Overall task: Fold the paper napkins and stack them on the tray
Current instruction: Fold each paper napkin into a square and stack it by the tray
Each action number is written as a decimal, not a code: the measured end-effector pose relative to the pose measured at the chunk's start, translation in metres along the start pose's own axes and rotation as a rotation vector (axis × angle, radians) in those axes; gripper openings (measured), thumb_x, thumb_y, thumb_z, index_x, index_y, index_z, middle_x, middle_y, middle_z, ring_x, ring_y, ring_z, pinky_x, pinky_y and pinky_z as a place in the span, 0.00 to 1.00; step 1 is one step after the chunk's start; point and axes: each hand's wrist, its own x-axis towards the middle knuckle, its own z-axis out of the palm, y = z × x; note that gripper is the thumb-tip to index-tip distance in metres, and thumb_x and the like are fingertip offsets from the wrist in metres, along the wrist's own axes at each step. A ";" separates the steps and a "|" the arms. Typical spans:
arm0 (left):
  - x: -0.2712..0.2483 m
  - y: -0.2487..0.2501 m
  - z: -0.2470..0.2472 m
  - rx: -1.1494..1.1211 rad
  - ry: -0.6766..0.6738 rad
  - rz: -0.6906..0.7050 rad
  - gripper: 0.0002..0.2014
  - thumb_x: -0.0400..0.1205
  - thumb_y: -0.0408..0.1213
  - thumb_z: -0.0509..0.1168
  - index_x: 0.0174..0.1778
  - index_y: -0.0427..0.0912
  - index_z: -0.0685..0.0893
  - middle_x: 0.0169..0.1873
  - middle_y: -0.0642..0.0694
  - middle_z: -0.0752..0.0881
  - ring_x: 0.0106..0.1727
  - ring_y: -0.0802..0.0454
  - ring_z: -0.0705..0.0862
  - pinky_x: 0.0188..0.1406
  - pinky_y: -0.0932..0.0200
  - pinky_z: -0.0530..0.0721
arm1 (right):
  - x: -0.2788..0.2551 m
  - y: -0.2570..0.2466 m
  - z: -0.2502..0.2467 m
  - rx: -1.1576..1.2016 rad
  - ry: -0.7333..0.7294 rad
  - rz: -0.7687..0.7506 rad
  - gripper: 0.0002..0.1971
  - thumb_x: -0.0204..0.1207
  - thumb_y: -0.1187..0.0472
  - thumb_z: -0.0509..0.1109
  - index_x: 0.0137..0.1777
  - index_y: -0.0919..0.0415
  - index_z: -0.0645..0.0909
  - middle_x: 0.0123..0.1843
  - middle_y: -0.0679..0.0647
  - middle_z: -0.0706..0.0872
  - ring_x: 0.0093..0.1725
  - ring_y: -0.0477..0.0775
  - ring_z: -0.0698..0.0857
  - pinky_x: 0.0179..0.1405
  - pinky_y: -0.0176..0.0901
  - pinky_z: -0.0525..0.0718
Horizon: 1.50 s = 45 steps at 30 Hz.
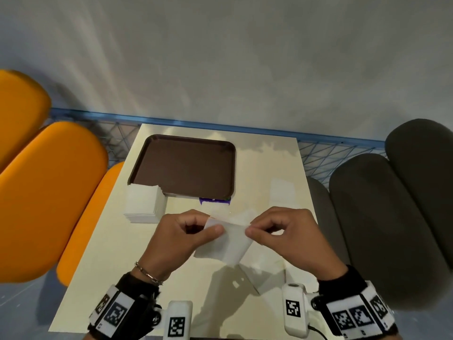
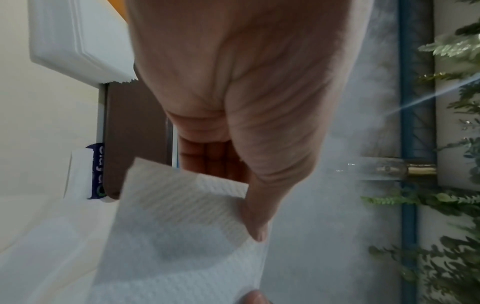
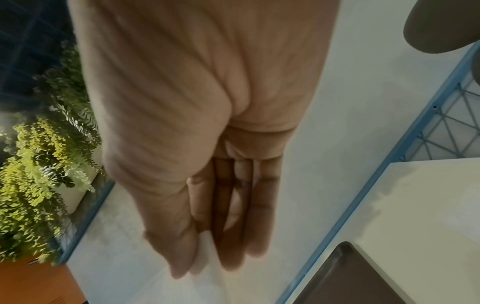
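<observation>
**Both hands held one napkin above the table**

Wrist bands with black-and-white markers [image 1: 359,315] sat lowest in the head view, one on each forearm. From the fingers outward: the left hand [image 1: 180,238] had its thumb [image 2: 255,218] pressed on the upper left corner of a white napkin [image 1: 226,244], and the other fingers were curled behind the sheet. The right hand [image 1: 284,235] pinched the upper right corner between thumb and forefinger; its remaining fingers were bent in toward the palm. The napkin hung between both hands, lifted off the cream table [image 1: 267,168], and its lower part drooped toward the person.

Behind the left hand, a thick pile of white napkins [image 1: 144,202] lay on the table and touched the near left corner of the brown tray [image 1: 183,165]. The tray carried no napkin. At its near edge a purple packet [image 1: 215,200] stuck out. A thinner pale pile [image 1: 282,192] lay to the right of the tray, apart from it. Orange seats [image 1: 46,190] stood on the left, dark grey seats [image 1: 382,212] on the right.
</observation>
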 end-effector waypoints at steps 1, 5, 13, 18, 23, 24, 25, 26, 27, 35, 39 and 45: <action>-0.002 -0.001 -0.003 -0.014 0.035 -0.001 0.08 0.73 0.43 0.80 0.45 0.44 0.98 0.48 0.46 0.95 0.49 0.47 0.93 0.54 0.46 0.92 | 0.001 -0.003 0.002 0.017 0.015 0.000 0.04 0.75 0.62 0.86 0.41 0.52 0.96 0.44 0.43 0.95 0.45 0.50 0.94 0.50 0.44 0.92; -0.007 0.000 -0.007 -0.064 0.150 0.002 0.10 0.70 0.43 0.81 0.44 0.44 0.98 0.47 0.47 0.96 0.50 0.46 0.93 0.55 0.45 0.93 | 0.004 -0.011 0.011 0.084 0.023 0.030 0.04 0.74 0.62 0.87 0.41 0.53 0.96 0.44 0.46 0.95 0.45 0.52 0.94 0.51 0.47 0.93; -0.008 -0.001 -0.016 -0.143 0.325 -0.025 0.12 0.64 0.43 0.85 0.41 0.45 0.97 0.40 0.46 0.96 0.41 0.51 0.92 0.49 0.48 0.92 | 0.010 -0.021 0.034 0.213 0.099 0.090 0.03 0.73 0.62 0.87 0.42 0.55 0.96 0.43 0.49 0.96 0.43 0.53 0.95 0.50 0.48 0.93; -0.010 -0.002 -0.021 -0.187 0.335 -0.038 0.12 0.67 0.46 0.82 0.44 0.47 0.97 0.43 0.48 0.96 0.44 0.55 0.92 0.51 0.53 0.92 | 0.013 -0.026 0.040 0.254 0.133 0.122 0.04 0.71 0.63 0.88 0.43 0.57 0.96 0.42 0.50 0.96 0.43 0.53 0.95 0.51 0.49 0.94; -0.009 -0.004 -0.023 -0.205 0.366 -0.035 0.13 0.67 0.45 0.81 0.44 0.45 0.97 0.43 0.49 0.96 0.43 0.57 0.91 0.47 0.57 0.90 | 0.016 -0.027 0.044 0.277 0.152 0.164 0.05 0.70 0.63 0.89 0.43 0.58 0.96 0.42 0.52 0.96 0.42 0.53 0.95 0.52 0.50 0.94; -0.009 -0.004 -0.023 -0.214 0.372 -0.038 0.13 0.67 0.45 0.82 0.44 0.44 0.97 0.43 0.48 0.96 0.43 0.56 0.91 0.48 0.55 0.90 | 0.016 -0.028 0.045 0.282 0.153 0.172 0.05 0.70 0.63 0.89 0.42 0.58 0.96 0.41 0.53 0.96 0.42 0.54 0.95 0.52 0.51 0.94; -0.009 -0.005 -0.023 -0.223 0.379 -0.043 0.14 0.67 0.45 0.82 0.44 0.43 0.97 0.43 0.48 0.96 0.43 0.55 0.91 0.50 0.52 0.91 | 0.017 -0.028 0.046 0.287 0.158 0.179 0.05 0.69 0.63 0.89 0.42 0.59 0.96 0.41 0.53 0.96 0.42 0.54 0.95 0.53 0.52 0.94; -0.009 -0.004 -0.024 -0.229 0.383 -0.049 0.14 0.66 0.45 0.82 0.44 0.43 0.97 0.43 0.47 0.96 0.44 0.54 0.91 0.51 0.49 0.91 | 0.017 -0.029 0.047 0.293 0.162 0.188 0.05 0.69 0.63 0.89 0.42 0.59 0.96 0.41 0.53 0.96 0.42 0.54 0.95 0.53 0.53 0.94; -0.010 -0.004 -0.025 -0.231 0.383 -0.056 0.14 0.66 0.45 0.82 0.44 0.43 0.97 0.43 0.47 0.96 0.44 0.53 0.91 0.52 0.48 0.92 | 0.018 -0.029 0.048 0.301 0.167 0.200 0.05 0.69 0.63 0.89 0.42 0.60 0.96 0.41 0.54 0.96 0.42 0.55 0.95 0.54 0.55 0.94; -0.008 -0.006 -0.032 -0.260 0.334 -0.086 0.20 0.69 0.44 0.81 0.57 0.48 0.93 0.37 0.43 0.93 0.44 0.54 0.92 0.53 0.58 0.92 | 0.021 -0.030 0.054 0.333 0.176 0.232 0.06 0.67 0.64 0.89 0.41 0.62 0.96 0.40 0.56 0.96 0.40 0.58 0.95 0.50 0.54 0.95; -0.005 -0.014 -0.038 -0.333 0.205 -0.152 0.22 0.73 0.41 0.79 0.65 0.48 0.92 0.40 0.47 0.92 0.48 0.56 0.91 0.60 0.63 0.89 | 0.024 -0.029 0.058 0.349 0.171 0.254 0.07 0.68 0.66 0.89 0.40 0.63 0.93 0.38 0.58 0.95 0.35 0.56 0.91 0.45 0.48 0.93; -0.003 -0.026 -0.042 -0.316 0.209 -0.207 0.07 0.81 0.35 0.77 0.53 0.42 0.96 0.50 0.45 0.96 0.48 0.54 0.91 0.49 0.58 0.88 | 0.028 -0.020 0.062 0.425 0.112 0.366 0.12 0.67 0.67 0.90 0.48 0.65 0.92 0.40 0.63 0.94 0.35 0.58 0.89 0.44 0.47 0.91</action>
